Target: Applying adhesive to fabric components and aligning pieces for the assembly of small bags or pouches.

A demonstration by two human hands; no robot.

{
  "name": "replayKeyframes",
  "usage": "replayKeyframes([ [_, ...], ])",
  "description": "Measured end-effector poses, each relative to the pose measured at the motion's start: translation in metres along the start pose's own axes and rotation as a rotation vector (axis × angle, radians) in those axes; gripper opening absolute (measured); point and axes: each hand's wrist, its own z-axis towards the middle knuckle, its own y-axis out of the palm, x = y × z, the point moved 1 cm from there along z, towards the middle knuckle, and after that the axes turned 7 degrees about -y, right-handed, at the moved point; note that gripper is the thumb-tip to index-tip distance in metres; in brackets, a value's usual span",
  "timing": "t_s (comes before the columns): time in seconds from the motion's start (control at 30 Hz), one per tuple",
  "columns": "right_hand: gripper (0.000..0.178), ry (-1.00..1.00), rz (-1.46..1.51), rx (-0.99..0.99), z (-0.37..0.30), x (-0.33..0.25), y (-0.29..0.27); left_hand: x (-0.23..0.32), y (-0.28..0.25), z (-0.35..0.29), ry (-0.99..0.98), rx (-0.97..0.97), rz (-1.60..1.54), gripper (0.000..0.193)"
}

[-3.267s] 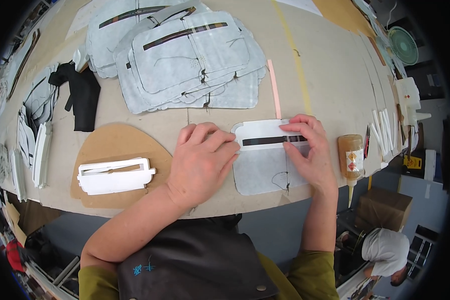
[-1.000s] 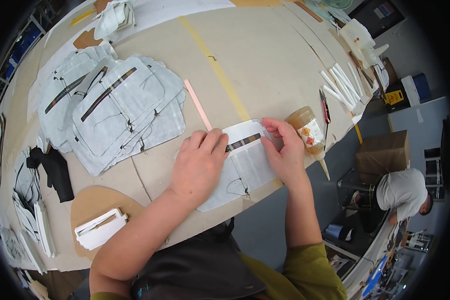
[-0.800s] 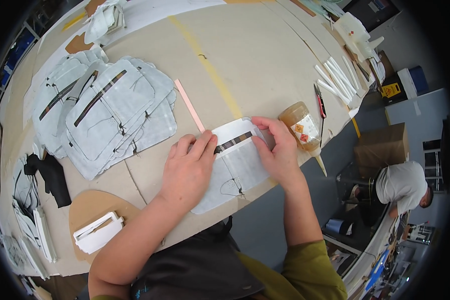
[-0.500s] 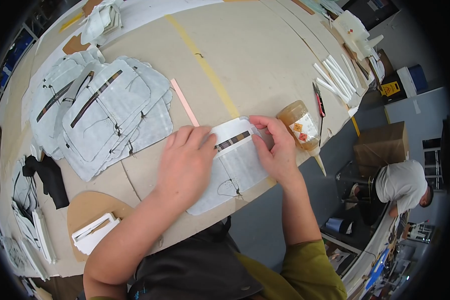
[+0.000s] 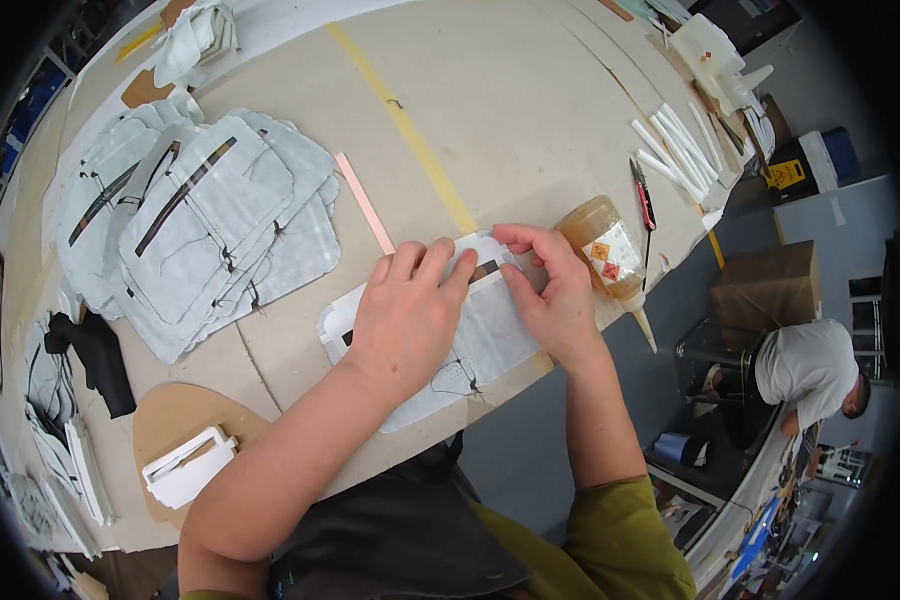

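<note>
A pale grey-white fabric panel (image 5: 490, 325) lies near the table's front edge. It has a white strip along its far side, a dark slot beside that, and loose dark threads at its near part. My left hand (image 5: 408, 305) lies over the strip and slot with fingers stretched forward, hiding the slot's middle. At the panel's right end my right hand (image 5: 558, 300) grips the edge, thumb on the near side of the corner and index finger curled at the far side. Just right of it, a squeeze bottle (image 5: 602, 245) of amber liquid lies tipped, its nozzle over the table edge.
Similar panels are piled (image 5: 220, 220) at left. A pink strip (image 5: 364, 202) lies beyond my left hand. White strips (image 5: 675, 150) and a red-handled cutter (image 5: 642, 195) are at right. A brown board (image 5: 165, 410) and black glove-like cloth (image 5: 98, 360) lie near left. One person (image 5: 808, 365) sits beyond.
My left hand has slid right along the panel, uncovering its left end and covering more of the slot. My right hand stays at the right corner.
</note>
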Motion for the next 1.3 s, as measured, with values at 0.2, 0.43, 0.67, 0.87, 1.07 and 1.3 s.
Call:
replayKeyframes([
  [0.2, 0.045, -0.167, -0.075, 0.046, -0.001, 0.0, 0.0, 0.0, 0.001, -0.001, -0.013, 0.03, -0.039, 0.037],
  [0.43, 0.058, -0.096, -0.001, 0.018, -0.003, 0.0, 0.002, 0.003, -0.001, -0.001, -0.046, -0.001, -0.101, 0.036],
  [0.67, 0.049, -0.238, -0.111, -0.046, -0.002, 0.001, 0.008, -0.003, 0.0, -0.006, -0.055, 0.038, -0.104, 0.039],
  [0.87, 0.044, -0.132, -0.146, -0.036, -0.005, -0.001, 0.006, 0.004, -0.001, -0.017, -0.075, 0.019, -0.089, 0.04],
  [1.07, 0.044, -0.144, -0.063, -0.099, -0.002, 0.0, 0.011, -0.004, -0.054, -0.1, -0.128, 0.012, -0.34, 0.032],
  [1.3, 0.043, -0.177, -0.204, -0.189, 0.007, -0.021, -0.002, -0.025, -0.068, -0.125, -0.352, 0.102, -0.139, 0.036],
])
